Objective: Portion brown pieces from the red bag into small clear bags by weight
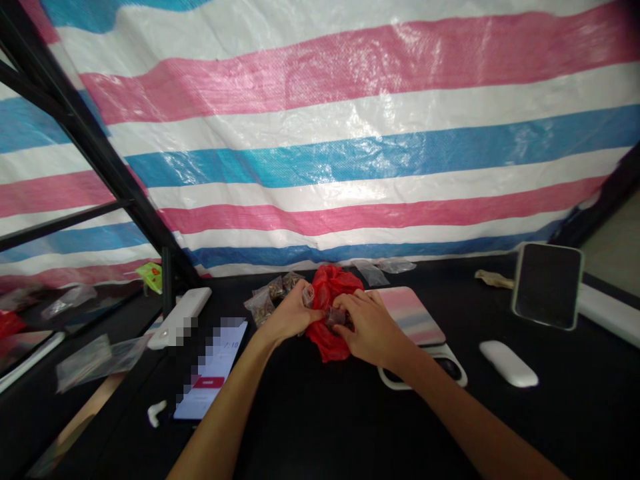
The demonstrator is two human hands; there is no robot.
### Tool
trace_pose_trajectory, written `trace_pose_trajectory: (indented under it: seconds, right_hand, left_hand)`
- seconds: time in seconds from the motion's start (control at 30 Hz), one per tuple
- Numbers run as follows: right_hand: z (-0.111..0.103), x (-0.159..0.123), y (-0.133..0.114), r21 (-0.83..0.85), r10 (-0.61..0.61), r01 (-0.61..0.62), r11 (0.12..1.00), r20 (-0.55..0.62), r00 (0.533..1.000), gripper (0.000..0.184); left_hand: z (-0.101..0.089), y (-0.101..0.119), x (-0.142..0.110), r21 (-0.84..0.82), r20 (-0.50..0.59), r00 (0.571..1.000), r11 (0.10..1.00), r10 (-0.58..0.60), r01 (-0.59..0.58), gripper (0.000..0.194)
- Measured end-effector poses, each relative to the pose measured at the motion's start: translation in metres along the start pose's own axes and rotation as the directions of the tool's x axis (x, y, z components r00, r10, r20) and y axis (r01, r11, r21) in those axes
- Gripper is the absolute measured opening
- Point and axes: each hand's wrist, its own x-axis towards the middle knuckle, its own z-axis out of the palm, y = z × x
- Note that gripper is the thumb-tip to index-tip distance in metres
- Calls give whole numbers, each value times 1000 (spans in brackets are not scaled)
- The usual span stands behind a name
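A crumpled red plastic bag lies open on the black table, with small brownish pieces inside. My left hand is at its left edge, fingers curled round a small clear plastic bag, the thumb reaching across the red plastic. From the right, my right hand dips into the red bag. Its fingers and thumb close on something among the brownish pieces, too covered to make out. Beside my left hand sit several filled clear bags. A flat scale with a shiny top lies under my right wrist.
A lit phone, a white earbud and a long white device lie at left. On the right are a white mouse and an upright dark-screened device. Clear bags lie before the striped sheet.
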Motion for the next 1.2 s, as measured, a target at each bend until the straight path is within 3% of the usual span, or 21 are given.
trace_pose_trajectory:
  seconds: [0.23,0.47,0.8,1.07,1.2]
  right_hand:
    - [-2,1,-1,-8,-1,1,1000,-11,1000,19]
    - [-4,1,-1,-15,-9,9,1000,-36,999,20]
    - [-4,1,1,-72,16,-17,997,-16,1000,16]
    - [-4,2,4,-62,21,-22,998,-29,999,16]
    - [-3,3,4,-63,26,-28,998,-35,999,17]
  left_hand:
    - [1,6,-1,-83,13,995,992,96,-95,45]
    - [5,-6,6,34,-96,973,977,211,-209,41]
    - [12,7,0,-106,-14,989,983,147,-148,35]
    - [19,2,7,-146,-176,979,981,105,-131,32]
    - [17,-1,9,-154,-160,984,982,81,-105,32]
